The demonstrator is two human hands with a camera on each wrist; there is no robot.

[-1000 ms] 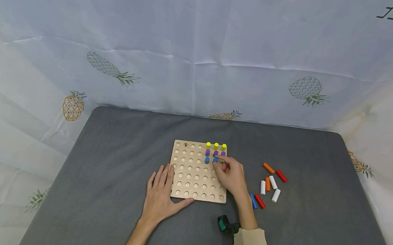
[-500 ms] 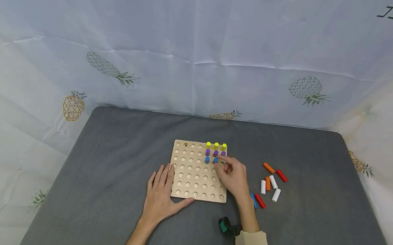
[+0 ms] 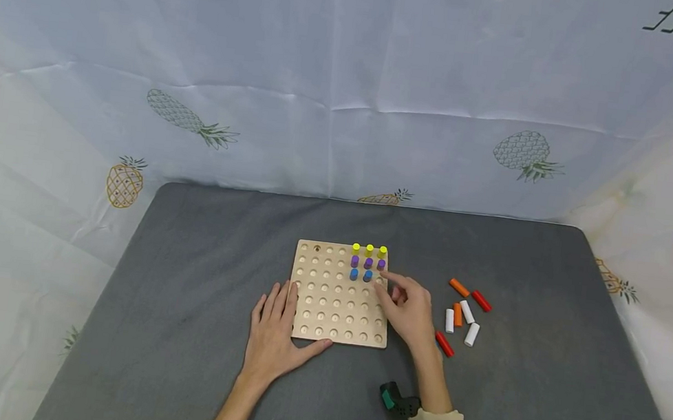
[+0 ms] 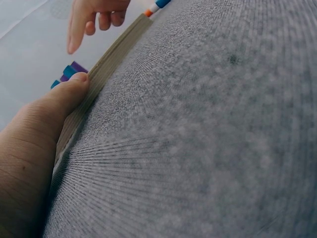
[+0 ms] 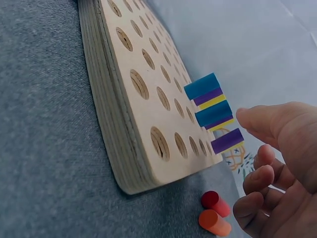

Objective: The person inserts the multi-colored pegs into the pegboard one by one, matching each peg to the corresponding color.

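A square wooden pegboard (image 3: 329, 310) lies on the dark grey table, with pegs standing in its back right holes. Three are yellow (image 3: 369, 250), three purple (image 3: 368, 263), and two blue pegs (image 3: 368, 276) stand in front of those. My left hand (image 3: 272, 345) rests flat against the board's left edge, its thumb along the front edge. Over the board's right side is my right hand (image 3: 410, 313), thumb and index finger apart with nothing between them. In the right wrist view its thumb (image 5: 275, 119) is close to a blue peg (image 5: 214, 114).
Right of the board lie loose pegs: red (image 3: 481, 301), orange (image 3: 459, 287) and white (image 3: 472, 334). A blue peg (image 4: 162, 3) shows beyond the board in the left wrist view; my right arm hides it in the head view. A pineapple-print cloth (image 3: 333, 133) hangs behind the table.
My right hand has let go of the second blue peg, which stays upright in its hole. The hand has moved slightly right and its fingers have parted. My left hand has stayed put.
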